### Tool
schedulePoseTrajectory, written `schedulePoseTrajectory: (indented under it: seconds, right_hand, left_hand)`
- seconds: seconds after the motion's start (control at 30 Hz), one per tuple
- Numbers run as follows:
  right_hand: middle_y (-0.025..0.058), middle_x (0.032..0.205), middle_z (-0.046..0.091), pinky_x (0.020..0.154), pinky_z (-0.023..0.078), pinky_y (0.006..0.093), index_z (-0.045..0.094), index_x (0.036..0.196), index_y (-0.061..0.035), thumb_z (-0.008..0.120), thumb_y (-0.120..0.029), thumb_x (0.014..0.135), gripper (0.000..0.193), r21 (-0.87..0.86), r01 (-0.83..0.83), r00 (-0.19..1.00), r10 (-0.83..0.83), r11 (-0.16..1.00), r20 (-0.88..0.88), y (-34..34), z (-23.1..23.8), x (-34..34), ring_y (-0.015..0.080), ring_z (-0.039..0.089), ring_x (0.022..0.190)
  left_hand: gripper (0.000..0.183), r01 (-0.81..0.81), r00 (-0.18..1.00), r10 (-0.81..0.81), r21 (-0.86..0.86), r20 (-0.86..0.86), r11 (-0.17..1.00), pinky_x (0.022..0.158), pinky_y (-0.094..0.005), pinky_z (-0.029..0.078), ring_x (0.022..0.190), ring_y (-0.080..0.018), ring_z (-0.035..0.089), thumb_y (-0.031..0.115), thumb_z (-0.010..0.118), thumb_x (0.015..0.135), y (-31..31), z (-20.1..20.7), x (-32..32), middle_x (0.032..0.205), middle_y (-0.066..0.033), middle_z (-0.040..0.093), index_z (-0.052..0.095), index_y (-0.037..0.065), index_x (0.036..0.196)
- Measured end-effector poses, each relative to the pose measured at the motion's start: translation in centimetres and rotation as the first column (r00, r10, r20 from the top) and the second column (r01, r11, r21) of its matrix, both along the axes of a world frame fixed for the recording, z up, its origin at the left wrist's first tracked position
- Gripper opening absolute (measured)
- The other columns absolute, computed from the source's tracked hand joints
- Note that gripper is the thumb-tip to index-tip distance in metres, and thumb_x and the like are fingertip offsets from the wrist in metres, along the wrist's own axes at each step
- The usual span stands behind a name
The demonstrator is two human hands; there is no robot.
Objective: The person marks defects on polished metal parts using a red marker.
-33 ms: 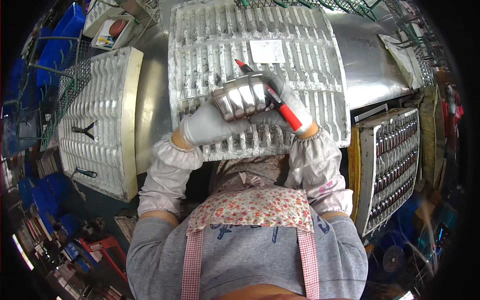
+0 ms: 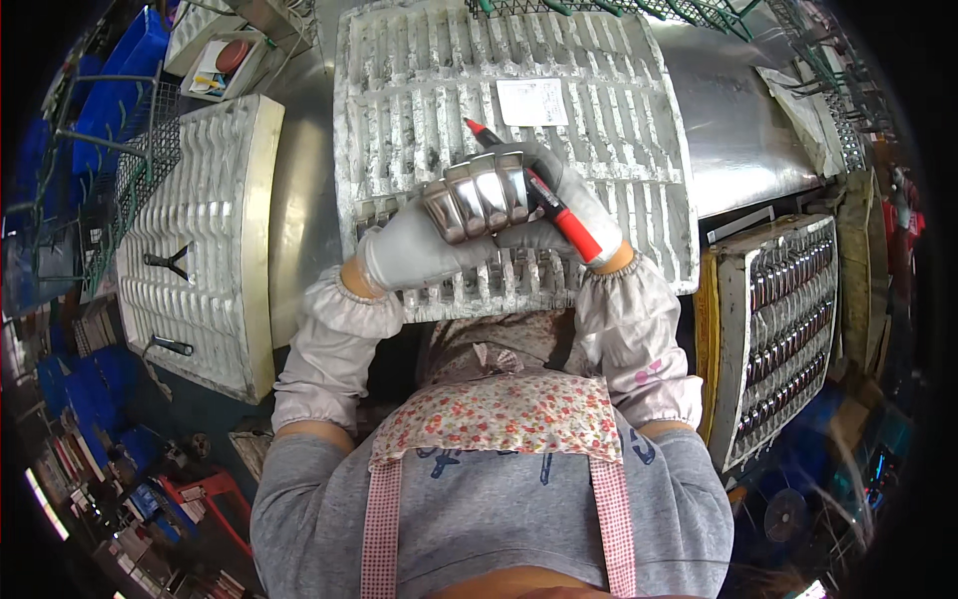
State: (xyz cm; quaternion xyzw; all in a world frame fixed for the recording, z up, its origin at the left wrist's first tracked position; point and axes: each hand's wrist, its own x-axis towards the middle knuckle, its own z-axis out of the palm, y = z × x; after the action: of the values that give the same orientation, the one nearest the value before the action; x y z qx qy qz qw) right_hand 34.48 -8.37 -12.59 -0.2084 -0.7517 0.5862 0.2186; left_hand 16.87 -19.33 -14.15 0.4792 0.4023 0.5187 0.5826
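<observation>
My left hand [image 2: 414, 248], in a pale glove, is closed around a row of several polished, rounded metal pieces [image 2: 481, 197] held side by side. Over their right end curls my gloved right hand [image 2: 587, 203], gripping a red and black marker pen [image 2: 579, 238] that slants across it. The red tip of the pen points up and left, away from me. Beneath both hands is a large white slotted rack [image 2: 399, 130] with worn, dark-stained ridges. On it, just beyond the hands, a small white paper with writing [image 2: 532, 102] lies flat. The undersides of the metal pieces are hidden.
A second slotted rack [image 2: 215, 210] stands at the left, with a black forked tool [image 2: 170, 262] on it. At the right, another rack [image 2: 733, 329] holds rows of shiny metal pieces. Green wire racks [image 2: 699, 12] edge the metal table [image 2: 748, 130]. A small box [image 2: 225, 85] sits far left.
</observation>
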Motion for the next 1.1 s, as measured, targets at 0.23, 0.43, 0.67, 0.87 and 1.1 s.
schedulePoseTrajectory:
  seconds: [0.23,0.43,0.67,0.87,1.1]
  right_hand:
    - [0.0087,0.113,0.058,0.091,0.045,0.0345,0.048,0.121,-0.0057,0.086,-0.010,0.055,0.076,0.045,-0.002,1.000,0.003,0.999,-0.023,0.5,-0.1,0.1,0.0204,0.055,0.107]
    - [0.0094,0.112,0.059,0.089,0.045,0.0334,0.047,0.123,-0.0033,0.083,-0.010,0.062,0.071,-0.003,0.021,0.995,-0.021,1.000,-0.100,0.4,-1.3,3.0,0.0201,0.057,0.105]
    - [0.0097,0.113,0.057,0.090,0.044,0.0334,0.047,0.123,-0.0040,0.083,-0.009,0.064,0.069,-0.098,0.074,0.990,-0.085,0.992,-0.110,-0.7,-1.7,7.7,0.0186,0.054,0.106]
    - [0.0082,0.113,0.056,0.089,0.044,0.0328,0.041,0.127,-0.0039,0.082,-0.011,0.065,0.075,-0.125,0.090,0.977,-0.113,0.988,-0.182,-0.8,-2.7,11.9,0.0174,0.054,0.105]
    - [0.0075,0.113,0.055,0.087,0.047,0.0334,0.042,0.127,-0.0045,0.084,-0.007,0.061,0.079,-0.237,0.189,0.941,-0.245,0.953,-0.234,-1.1,-2.0,15.9,0.0175,0.054,0.104]
  left_hand:
    - [0.043,0.003,0.967,0.020,0.089,-0.254,0.996,0.087,-0.0299,0.047,0.101,-0.0152,0.058,0.009,0.070,0.077,0.7,0.2,-0.1,0.111,-0.0072,0.061,0.055,0.003,0.117]
    - [0.044,0.030,0.961,0.006,0.128,-0.278,0.991,0.087,-0.0296,0.048,0.101,-0.0132,0.056,0.001,0.068,0.079,1.1,-1.0,2.5,0.110,-0.0042,0.059,0.050,0.003,0.119]
    - [0.048,0.070,0.972,-0.069,-0.005,-0.226,0.998,0.085,-0.0291,0.049,0.104,-0.0141,0.057,-0.005,0.063,0.078,1.0,-0.6,7.1,0.112,-0.0093,0.061,0.049,0.001,0.123]
    - [0.045,0.124,0.939,-0.023,0.276,-0.343,0.953,0.075,-0.0271,0.050,0.087,-0.0119,0.061,-0.005,0.062,0.077,1.9,1.0,10.9,0.108,-0.0059,0.064,0.052,0.001,0.120]
    - [0.040,0.210,0.955,-0.188,0.072,-0.231,0.975,0.086,-0.0271,0.047,0.098,-0.0135,0.058,-0.005,0.060,0.076,3.3,2.1,15.0,0.107,-0.0045,0.062,0.055,0.002,0.115]
